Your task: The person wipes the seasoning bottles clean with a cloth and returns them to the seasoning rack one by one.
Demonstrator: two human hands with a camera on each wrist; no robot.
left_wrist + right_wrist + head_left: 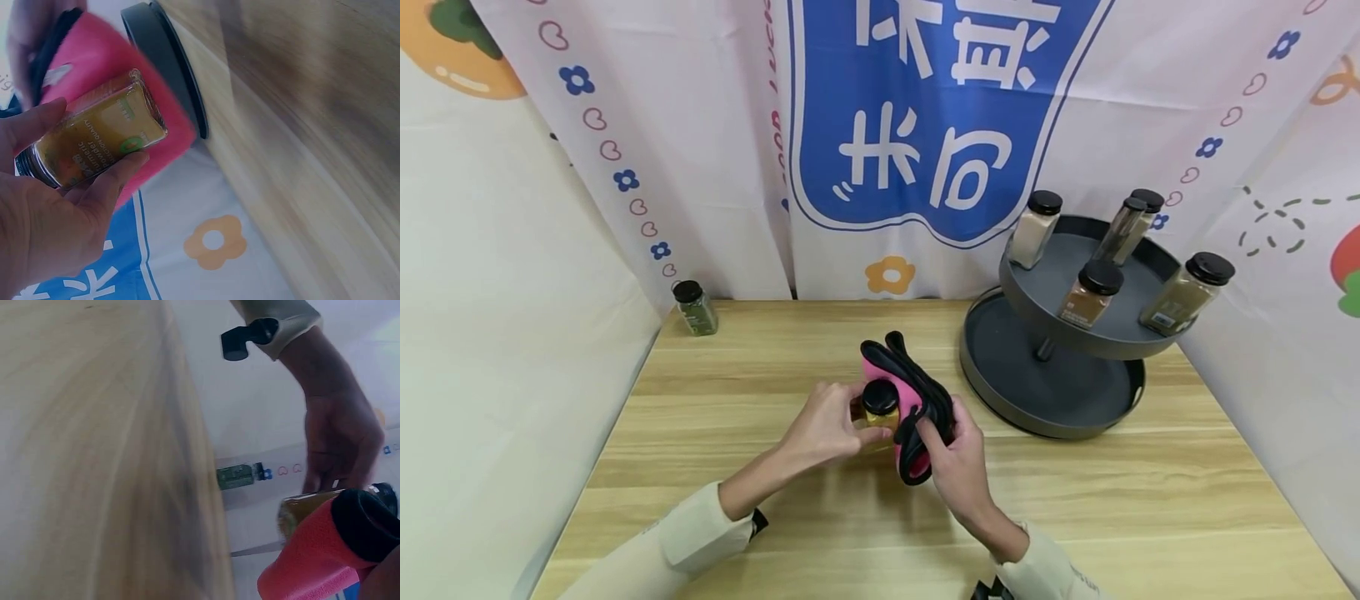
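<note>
My left hand [823, 427] grips a small glass jar [881, 400] of yellow-brown powder between thumb and fingers. Its lid is black, and in the left wrist view the jar's label [94, 140] reads turmeric powder. A pink cloth [112, 40] with thick black edging, folded over, is in my right hand [958, 468], the thumb on its near side. The cloth's pink face lies against or just behind the jar. Seen from the right wrist, the jar [303, 506] is raised above the table, partly hidden by the cloth [312, 547].
A dark grey two-tier round rack [1052, 400] stands at the right, several black-lidded spice jars on its upper tier. One green-filled jar [697, 310] stands at the table's back left corner. Printed curtains [730, 167] hang behind the wooden table [737, 350].
</note>
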